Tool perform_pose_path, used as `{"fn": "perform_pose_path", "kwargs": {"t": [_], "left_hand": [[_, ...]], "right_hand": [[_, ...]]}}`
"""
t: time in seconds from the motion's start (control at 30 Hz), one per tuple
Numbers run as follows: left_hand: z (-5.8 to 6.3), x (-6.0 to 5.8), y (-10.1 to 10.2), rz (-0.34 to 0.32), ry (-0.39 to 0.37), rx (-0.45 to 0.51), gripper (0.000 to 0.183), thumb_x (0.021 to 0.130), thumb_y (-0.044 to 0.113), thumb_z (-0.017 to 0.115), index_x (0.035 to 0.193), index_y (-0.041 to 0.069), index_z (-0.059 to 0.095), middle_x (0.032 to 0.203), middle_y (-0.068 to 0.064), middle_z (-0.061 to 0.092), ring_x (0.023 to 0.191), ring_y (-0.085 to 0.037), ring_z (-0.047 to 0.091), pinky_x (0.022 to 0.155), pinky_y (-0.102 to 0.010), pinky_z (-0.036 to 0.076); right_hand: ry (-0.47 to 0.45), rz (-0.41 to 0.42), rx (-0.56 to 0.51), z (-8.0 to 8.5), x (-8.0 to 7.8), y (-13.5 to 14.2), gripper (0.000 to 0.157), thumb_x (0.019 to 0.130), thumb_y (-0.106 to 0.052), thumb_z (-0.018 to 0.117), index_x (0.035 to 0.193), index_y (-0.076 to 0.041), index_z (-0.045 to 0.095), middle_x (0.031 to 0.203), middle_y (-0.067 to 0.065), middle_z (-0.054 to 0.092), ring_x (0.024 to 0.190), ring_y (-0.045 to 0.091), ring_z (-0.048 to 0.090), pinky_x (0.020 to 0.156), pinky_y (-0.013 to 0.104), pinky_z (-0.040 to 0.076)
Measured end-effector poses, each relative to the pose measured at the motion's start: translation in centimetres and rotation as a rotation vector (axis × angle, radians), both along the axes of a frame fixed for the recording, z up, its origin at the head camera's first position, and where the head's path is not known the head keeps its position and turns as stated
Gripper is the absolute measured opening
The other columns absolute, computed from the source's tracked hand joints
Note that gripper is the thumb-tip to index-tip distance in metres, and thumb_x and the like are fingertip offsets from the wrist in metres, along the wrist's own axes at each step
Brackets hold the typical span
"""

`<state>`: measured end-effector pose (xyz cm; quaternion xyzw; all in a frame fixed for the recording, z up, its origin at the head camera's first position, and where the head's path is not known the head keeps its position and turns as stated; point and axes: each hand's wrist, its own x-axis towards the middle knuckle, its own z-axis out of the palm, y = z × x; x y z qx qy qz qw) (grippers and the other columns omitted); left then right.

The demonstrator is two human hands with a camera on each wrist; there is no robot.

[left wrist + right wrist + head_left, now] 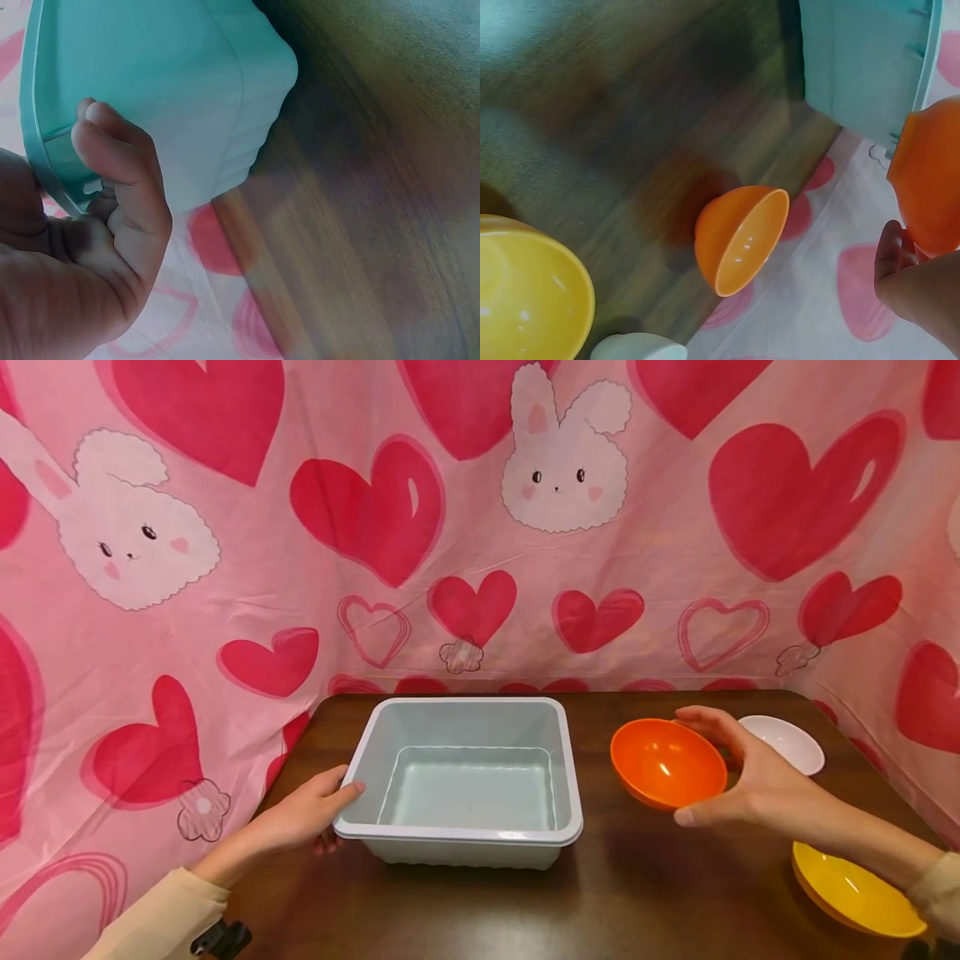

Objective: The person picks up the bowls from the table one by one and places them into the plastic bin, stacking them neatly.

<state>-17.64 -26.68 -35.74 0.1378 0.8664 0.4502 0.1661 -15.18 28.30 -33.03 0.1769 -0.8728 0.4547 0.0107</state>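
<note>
A light grey plastic basin stands on the brown table, looking teal in the wrist views. My left hand grips its left rim, thumb over the edge, with curled fingers beneath it on the outside. In my right hand is an orange bowl, held by its side to the right of the basin, apart from it. The right wrist view shows this held bowl partly cut off. Another orange bowl stands on the table there; I cannot make it out in the head view.
A white bowl sits behind my right hand. Under my right forearm, a yellow bowl stands near the table's right side, partly covered by the sleeve. Pink heart-patterned cloth hangs around the dark wooden table.
</note>
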Motion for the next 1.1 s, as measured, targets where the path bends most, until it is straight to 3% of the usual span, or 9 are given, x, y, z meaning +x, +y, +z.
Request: {"fn": "perform_pose_path", "kwargs": {"t": [0.27, 0.63, 1.1], "left_hand": [[0.0, 0.1, 0.0, 0.014, -0.010, 0.003, 0.033, 0.110, 0.017, 0.051, 0.130, -0.008, 0.045, 0.065, -0.011, 0.060, 0.049, -0.025, 0.058, 0.041, -0.035, 0.052], [0.1, 0.0, -0.1, -0.011, -0.001, 0.016, 0.029, 0.111, 0.016, 0.051, 0.126, -0.008, 0.046, 0.065, -0.014, 0.061, 0.048, -0.024, 0.059, 0.040, -0.034, 0.051], [0.1, -0.1, -0.1, 0.028, -0.075, 0.023, 0.031, 0.112, 0.023, 0.049, 0.125, -0.005, 0.047, 0.066, -0.015, 0.060, 0.049, -0.025, 0.059, 0.042, -0.037, 0.052]], "right_hand": [[0.012, 0.023, -0.004, 1.1, -0.8, -1.0, 0.103, 0.070, -0.015, 0.096, 0.156, -0.017, 0.039, 0.145, 0.012, 0.055, 0.118, 0.005, 0.056, 0.087, 0.024, 0.056], [-0.042, 0.061, -0.009, 3.2, -0.9, -3.2, 0.100, 0.075, -0.022, 0.095, 0.156, -0.021, 0.037, 0.145, 0.008, 0.055, 0.121, 0.019, 0.057, 0.089, 0.029, 0.057], [-0.076, 0.070, 0.016, 4.8, -2.4, -4.7, 0.104, 0.074, -0.028, 0.095, 0.158, -0.020, 0.034, 0.150, 0.009, 0.050, 0.131, 0.031, 0.048, 0.091, 0.027, 0.055]]}}
